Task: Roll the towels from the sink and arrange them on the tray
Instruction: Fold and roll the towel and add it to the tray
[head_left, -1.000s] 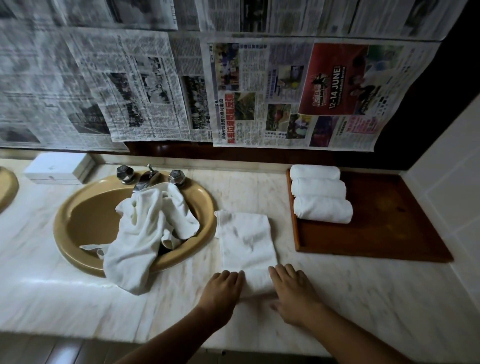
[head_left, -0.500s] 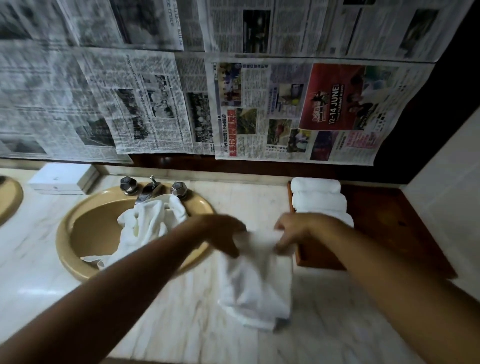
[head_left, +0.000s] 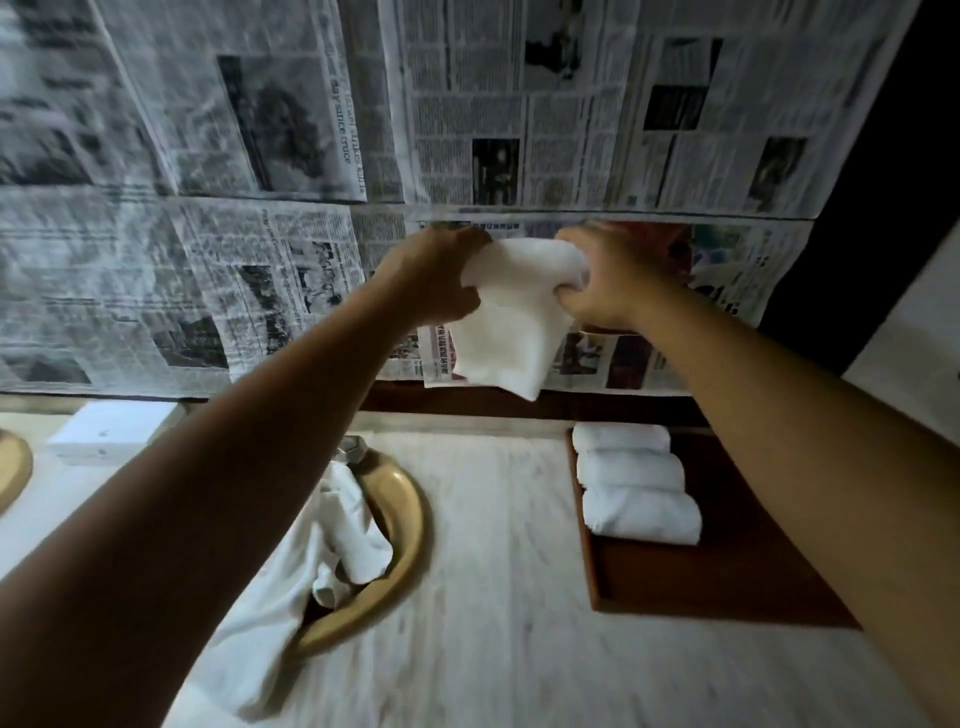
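A white folded towel (head_left: 511, 322) hangs in the air, high above the counter in front of the newspaper wall. My left hand (head_left: 436, 278) grips its upper left corner and my right hand (head_left: 605, 278) grips its upper right corner. Three rolled white towels (head_left: 636, 483) lie side by side at the far left end of the brown wooden tray (head_left: 727, 577). More loose white towels (head_left: 322, 540) spill out of the tan sink (head_left: 410, 525) onto the counter, partly hidden by my left arm.
The marble counter (head_left: 498, 571) stretches between sink and tray. A tap handle (head_left: 353, 447) shows behind the sink. A white box (head_left: 104, 436) sits at the back left. Newspaper sheets (head_left: 260, 182) cover the wall. A white tiled wall (head_left: 914, 332) stands at the right.
Both hands took the flat towel by its far corners and lifted it off the counter, up in front of the wall. The view tilted upward.
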